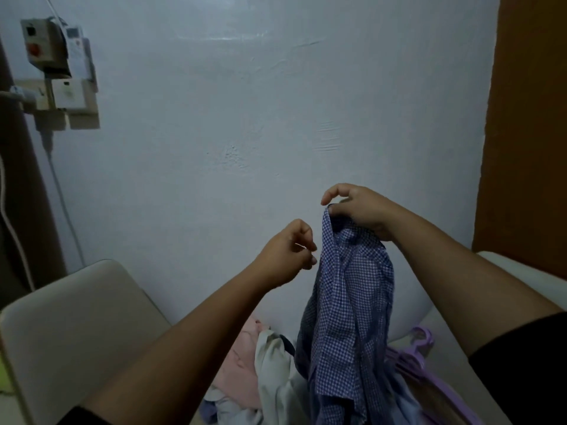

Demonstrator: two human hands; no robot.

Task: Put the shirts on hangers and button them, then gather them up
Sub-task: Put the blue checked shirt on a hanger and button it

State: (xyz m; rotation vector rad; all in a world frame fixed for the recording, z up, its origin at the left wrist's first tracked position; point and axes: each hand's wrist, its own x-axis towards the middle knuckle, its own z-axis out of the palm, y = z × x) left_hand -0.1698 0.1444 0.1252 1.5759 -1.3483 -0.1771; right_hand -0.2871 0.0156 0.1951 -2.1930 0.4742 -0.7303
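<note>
Your right hand grips the checked shirt at one o'clock; left hand, curled and holding nothing, sits just beside it. No readable writing.

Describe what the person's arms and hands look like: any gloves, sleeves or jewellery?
Both hands, left hand and right hand, are bare, with no gloves, rings or watch visible. The forearms are uncovered; dark, apparently black sleeves show near the elbows.

Blue-and-white checked shirt hangs bunched and unbuttoned, dangling from its top end. Left of its hem sits a heap with a pink shirt and a pale grey one. Purple hangers lie right of it.
</note>
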